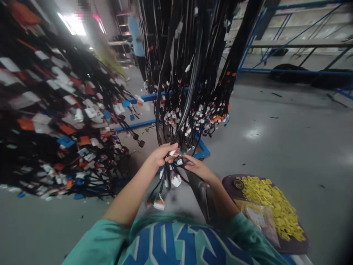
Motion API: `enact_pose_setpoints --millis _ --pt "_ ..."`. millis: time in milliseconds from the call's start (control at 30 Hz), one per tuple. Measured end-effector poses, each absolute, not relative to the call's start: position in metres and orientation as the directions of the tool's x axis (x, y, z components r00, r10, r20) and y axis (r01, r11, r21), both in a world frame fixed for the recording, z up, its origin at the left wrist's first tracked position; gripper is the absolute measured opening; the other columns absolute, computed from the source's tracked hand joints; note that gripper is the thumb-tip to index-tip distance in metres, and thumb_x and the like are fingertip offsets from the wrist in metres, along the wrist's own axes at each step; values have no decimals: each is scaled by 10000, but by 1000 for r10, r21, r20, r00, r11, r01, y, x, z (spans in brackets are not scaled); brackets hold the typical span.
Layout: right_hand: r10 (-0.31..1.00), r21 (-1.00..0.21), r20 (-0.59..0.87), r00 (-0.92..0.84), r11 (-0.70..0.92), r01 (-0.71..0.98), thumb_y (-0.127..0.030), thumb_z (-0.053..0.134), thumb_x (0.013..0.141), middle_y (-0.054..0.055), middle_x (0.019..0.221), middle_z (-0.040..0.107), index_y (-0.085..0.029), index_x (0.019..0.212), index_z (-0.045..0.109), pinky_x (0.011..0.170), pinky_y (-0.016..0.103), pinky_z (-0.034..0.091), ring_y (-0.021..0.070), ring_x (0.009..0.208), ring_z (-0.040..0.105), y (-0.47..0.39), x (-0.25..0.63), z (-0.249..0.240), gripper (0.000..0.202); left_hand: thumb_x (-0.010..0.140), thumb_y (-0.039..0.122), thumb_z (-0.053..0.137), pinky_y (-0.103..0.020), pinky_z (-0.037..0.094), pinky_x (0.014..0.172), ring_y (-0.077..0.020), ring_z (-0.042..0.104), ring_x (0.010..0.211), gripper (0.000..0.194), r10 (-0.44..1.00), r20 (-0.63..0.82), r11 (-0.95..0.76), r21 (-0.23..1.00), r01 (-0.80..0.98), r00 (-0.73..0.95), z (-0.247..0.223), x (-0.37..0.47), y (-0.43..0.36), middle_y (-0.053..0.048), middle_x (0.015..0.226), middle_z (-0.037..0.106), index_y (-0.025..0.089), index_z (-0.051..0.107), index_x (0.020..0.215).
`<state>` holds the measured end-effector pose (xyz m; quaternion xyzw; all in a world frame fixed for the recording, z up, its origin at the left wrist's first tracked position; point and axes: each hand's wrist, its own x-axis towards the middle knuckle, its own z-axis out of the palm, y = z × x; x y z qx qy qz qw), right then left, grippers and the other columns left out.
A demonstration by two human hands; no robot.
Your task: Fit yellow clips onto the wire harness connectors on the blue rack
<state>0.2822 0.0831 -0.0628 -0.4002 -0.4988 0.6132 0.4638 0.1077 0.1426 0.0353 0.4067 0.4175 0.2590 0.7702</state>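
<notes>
My left hand (162,154) is closed around a black wire harness (167,171), its fingers wrapped about the cables near their lower ends. Thin coloured wires and a white connector (179,161) poke out between my hands. Just right of that connector, my right hand (198,167) reaches in with its fingers apart, the tips close beside the wires; I cannot make out anything gripped in them. Below my hands dangle more white connectors (175,180) and a white-and-red connector (159,205) on a loose branch.
Dense hanging harnesses (66,121) crowd the left, with more black cables (190,55) ahead over a blue metal frame (202,151). A dark tray (228,184) at lower right bears yellow plastic pieces (264,198) and a clear bag (259,219). A person in blue (136,35) stands farther back.
</notes>
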Motion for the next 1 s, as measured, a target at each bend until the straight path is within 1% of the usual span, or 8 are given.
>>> enact_pose_setpoints --millis 133,300,433,533,667,767,900,1000 --pt "900 -993 82 -429 39 -108 -236 658 713 24 1003 639 -206 978 661 955 344 369 190 1012 547 78 239 -56 266 755 350 644 -182 309 336 -37 292 256 356 726 -363 503 860 -91 584 38 84 121 40 298 361 112 511 527" --pt "903 -991 14 -429 -46 -128 -344 696 682 -9 766 590 -184 774 633 735 281 459 136 736 548 63 213 -54 195 666 339 717 -187 335 359 -30 336 291 289 768 -246 380 918 -112 591 38 41 96 22 423 493 106 547 641" --pt "840 -942 -37 -541 -210 -262 -406 689 696 -9 790 587 -198 929 585 662 247 458 114 707 551 46 194 -51 329 581 405 762 -185 352 363 -40 345 288 375 791 -214 350 926 -138 574 37 21 81 57 344 412 118 522 613" --pt "771 -932 -47 -635 -262 -249 -363 735 654 -13 787 578 -181 1010 564 627 236 444 104 684 530 37 178 -48 434 524 467 778 -205 386 362 -69 376 286 446 778 -237 379 916 -134 582 35 17 75 61 303 391 133 492 598" --pt "845 -942 -90 -528 -244 -230 -321 788 570 -26 753 555 -168 909 598 544 204 407 80 616 483 31 172 -43 417 509 478 782 -182 362 345 -50 378 299 471 786 -190 352 920 -173 589 35 14 72 55 367 440 112 515 639" --pt "899 -950 -104 -426 -216 -225 -350 795 551 -29 712 567 -182 884 615 467 186 348 66 537 447 27 177 -35 413 495 402 802 -165 355 355 -29 402 337 460 817 -162 290 945 -150 554 36 9 67 44 499 510 100 535 718" --pt "944 -969 19 -330 -64 -238 -439 786 548 4 787 637 -186 879 657 663 240 428 117 695 548 23 185 -16 437 504 285 794 -161 386 390 -47 467 426 377 841 -183 210 978 4 509 39 8 52 39 573 525 110 508 676" --pt "940 -979 73 -334 3 -205 -478 743 604 24 852 661 -200 917 655 767 290 435 159 796 585 21 189 -4 428 523 309 779 -175 414 412 -51 474 435 395 837 -181 231 972 -33 516 39 14 40 31 600 545 100 537 755"
